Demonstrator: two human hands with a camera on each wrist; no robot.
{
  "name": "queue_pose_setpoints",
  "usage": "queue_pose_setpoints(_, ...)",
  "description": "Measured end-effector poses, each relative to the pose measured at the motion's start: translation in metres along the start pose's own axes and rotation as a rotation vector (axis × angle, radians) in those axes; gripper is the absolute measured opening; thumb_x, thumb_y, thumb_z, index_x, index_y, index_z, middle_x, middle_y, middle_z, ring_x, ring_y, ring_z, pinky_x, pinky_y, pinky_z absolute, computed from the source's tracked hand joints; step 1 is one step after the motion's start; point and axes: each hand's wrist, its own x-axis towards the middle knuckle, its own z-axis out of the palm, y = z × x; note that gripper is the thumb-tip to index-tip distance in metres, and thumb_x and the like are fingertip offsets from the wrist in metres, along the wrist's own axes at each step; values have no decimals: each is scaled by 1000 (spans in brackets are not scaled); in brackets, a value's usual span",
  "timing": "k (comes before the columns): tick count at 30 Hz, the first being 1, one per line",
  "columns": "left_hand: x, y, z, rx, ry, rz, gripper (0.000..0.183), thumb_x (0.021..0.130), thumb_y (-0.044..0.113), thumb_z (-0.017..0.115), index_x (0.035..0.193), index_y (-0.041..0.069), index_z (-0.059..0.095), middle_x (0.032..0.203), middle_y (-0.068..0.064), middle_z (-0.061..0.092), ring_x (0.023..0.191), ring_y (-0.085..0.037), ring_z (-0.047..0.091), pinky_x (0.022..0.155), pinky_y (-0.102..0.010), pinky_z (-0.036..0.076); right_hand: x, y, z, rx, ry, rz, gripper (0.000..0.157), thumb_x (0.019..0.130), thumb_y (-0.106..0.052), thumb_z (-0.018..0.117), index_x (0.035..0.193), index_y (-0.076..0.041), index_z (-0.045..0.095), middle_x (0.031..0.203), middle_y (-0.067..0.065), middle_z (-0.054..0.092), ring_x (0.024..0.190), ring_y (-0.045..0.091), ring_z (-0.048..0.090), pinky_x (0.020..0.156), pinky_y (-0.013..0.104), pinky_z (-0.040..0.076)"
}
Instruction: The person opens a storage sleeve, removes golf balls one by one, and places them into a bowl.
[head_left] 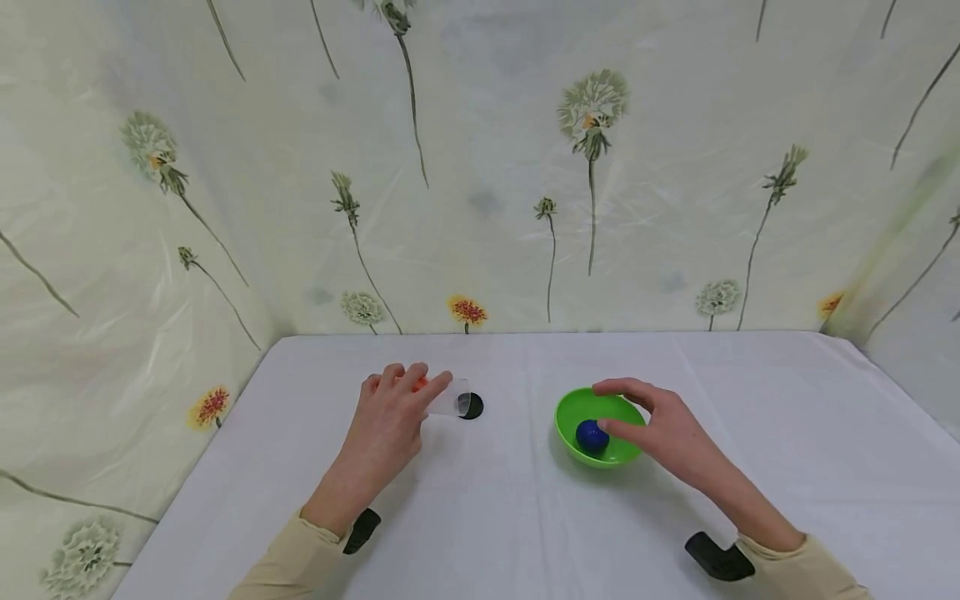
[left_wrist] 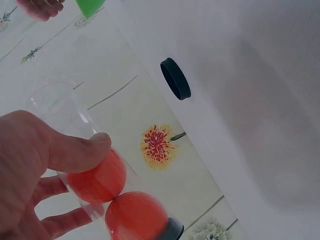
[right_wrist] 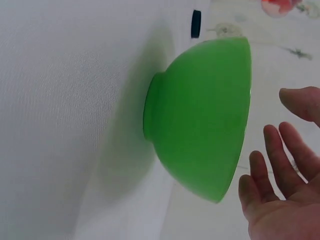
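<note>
My left hand point(head_left: 390, 415) grips a clear plastic tube point(head_left: 447, 401) that lies tilted above the table, its see-through end toward the right. In the left wrist view, two red balls point(left_wrist: 135, 216) sit inside it, near a black end piece point(left_wrist: 173, 229). A round black cap point(left_wrist: 176, 79) rests on the table by the tube's clear end. My right hand point(head_left: 667, 432) hovers over the right side of a green bowl point(right_wrist: 205, 115), fingers parted and holding nothing. Inside the bowl is a dark blue ball point(head_left: 591, 437), with the thumb overlapping its edge in the head view.
A white cloth point(head_left: 495, 517) covers the table. Behind and at both sides hang pale sheets point(head_left: 480, 250) printed with dandelions, meeting the table's back edge. Black wrist straps or mounts point(head_left: 720, 557) show under both forearms.
</note>
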Motion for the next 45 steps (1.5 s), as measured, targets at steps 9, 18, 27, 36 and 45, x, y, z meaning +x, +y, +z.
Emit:
queue_pose_setpoints(9, 0, 0, -2, 8, 9, 1, 62, 76, 0, 80, 130, 22, 57, 112, -4, 53, 101, -28, 49, 80, -47, 43, 4, -15, 21, 141, -13, 32, 40, 90, -27, 73, 128, -17, 62, 129, 3, 62, 127, 25, 50, 103, 54, 37)
queue_pose_setpoints(18, 1, 1, -3, 29, 7, 3, 59, 77, 0, 79, 127, 23, 59, 110, -3, 54, 100, -27, 48, 79, -46, 41, 9, -28, 45, 285, -37, 29, 39, 88, -21, 75, 125, -19, 63, 126, 1, 61, 117, 31, 59, 95, 36, 49)
queue_pose_setpoints(27, 2, 2, -6, 36, 1, 14, 56, 77, -2, 76, 125, 23, 60, 107, -3, 55, 96, -27, 50, 77, -46, 42, 16, -35, 66, 381, -53, 15, 41, 87, -16, 76, 125, -9, 62, 124, 8, 61, 117, 38, 55, 95, 31, 48)
queue_pose_setpoints(36, 1, 4, -8, 55, -56, 9, 58, 77, 3, 80, 128, 24, 59, 109, -2, 55, 96, -25, 50, 74, -44, 44, 22, -46, 77, 378, -88, 76, 42, 88, -22, 75, 127, -13, 62, 127, 6, 60, 113, 34, 60, 88, 27, 51)
queue_pose_setpoints(45, 1, 6, -9, 79, -83, 11, 56, 80, 9, 79, 127, 27, 55, 108, 0, 54, 96, -24, 52, 71, -42, 46, 29, -51, 91, 357, -127, 101, 42, 90, -24, 74, 128, -14, 61, 127, 4, 60, 111, 25, 62, 91, 30, 51)
